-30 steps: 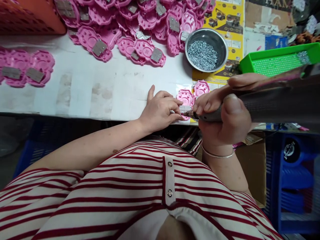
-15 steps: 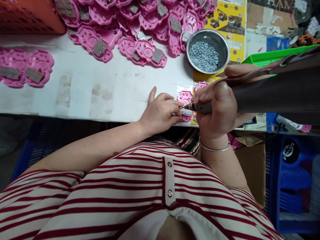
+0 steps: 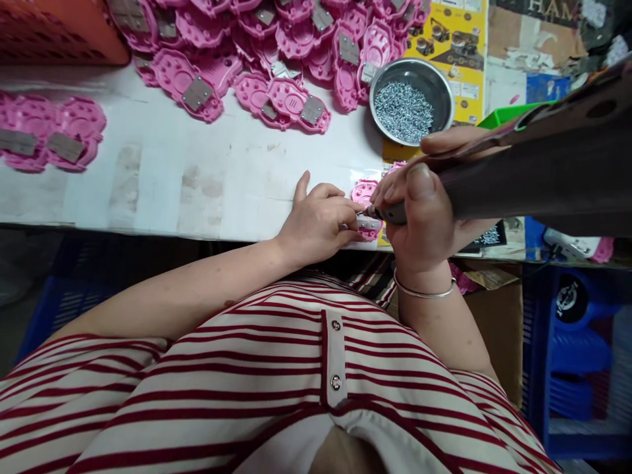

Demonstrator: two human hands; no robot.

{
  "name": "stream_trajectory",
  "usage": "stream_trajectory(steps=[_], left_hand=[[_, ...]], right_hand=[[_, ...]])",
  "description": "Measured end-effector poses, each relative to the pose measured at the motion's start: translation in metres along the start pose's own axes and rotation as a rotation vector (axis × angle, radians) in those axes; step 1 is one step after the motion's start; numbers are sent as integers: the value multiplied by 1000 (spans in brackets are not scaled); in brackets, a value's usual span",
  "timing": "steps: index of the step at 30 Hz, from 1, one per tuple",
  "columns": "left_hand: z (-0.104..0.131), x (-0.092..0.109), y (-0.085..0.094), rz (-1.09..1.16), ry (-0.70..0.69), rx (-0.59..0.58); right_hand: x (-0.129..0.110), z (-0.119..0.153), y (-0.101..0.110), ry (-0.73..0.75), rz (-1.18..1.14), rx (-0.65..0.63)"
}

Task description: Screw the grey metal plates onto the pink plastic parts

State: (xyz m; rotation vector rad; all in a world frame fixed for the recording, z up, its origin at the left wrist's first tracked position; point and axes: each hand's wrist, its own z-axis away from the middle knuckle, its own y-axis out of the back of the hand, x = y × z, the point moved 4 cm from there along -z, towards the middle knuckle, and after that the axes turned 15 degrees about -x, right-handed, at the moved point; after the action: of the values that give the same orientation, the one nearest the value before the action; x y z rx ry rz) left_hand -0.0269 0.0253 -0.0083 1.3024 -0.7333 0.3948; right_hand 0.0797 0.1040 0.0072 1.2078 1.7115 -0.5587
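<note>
A pink plastic shell with a metal plate across it lies near the table's front edge. My left hand holds its left side, with the fingers closed at the plate and the thumb lifted away. My right hand is wrapped round a dark power screwdriver, which lies almost level in this view. Its bit points left and meets the plate area beside my left fingertips; the exact contact is too small to make out. Partly behind my right hand, a second pink shell shows.
A metal bowl of small screws stands beyond my right hand. Many pink shells with metal plates are heaped at the back, and more shells lie left. An orange basket stands back left; a green tray is at right.
My right hand and the screwdriver have shifted slightly left, and the screwdriver's rear end has tilted a little. The bit stays at the same spot. My left hand has hardly moved.
</note>
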Motion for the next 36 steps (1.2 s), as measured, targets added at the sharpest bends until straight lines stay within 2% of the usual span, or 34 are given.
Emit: stream_trajectory(steps=[3, 7, 10, 14, 20, 25, 31, 36], left_hand=[[-1, 0, 0, 4, 1, -22], [-1, 0, 0, 19, 3, -14], [-2, 0, 0, 30, 0, -9], [-2, -1, -1, 25, 7, -16], [-1, 0, -1, 4, 3, -17], [-1, 1, 0, -26, -9, -33], [-1, 2, 0, -36, -18, -28], [-1, 2, -1, -38, -19, -29]], right_hand=[[-13, -5, 2, 194, 8, 87], [-20, -9, -1, 323, -60, -24], [-22, -9, -2, 370, -129, -50], [-22, -7, 0, 338, -171, -29], [-27, -7, 1, 269, -50, -43], [-25, -9, 3, 160, 49, 14], [-25, -11, 1, 273, -9, -16], [-18, -10, 1, 135, -18, -84]])
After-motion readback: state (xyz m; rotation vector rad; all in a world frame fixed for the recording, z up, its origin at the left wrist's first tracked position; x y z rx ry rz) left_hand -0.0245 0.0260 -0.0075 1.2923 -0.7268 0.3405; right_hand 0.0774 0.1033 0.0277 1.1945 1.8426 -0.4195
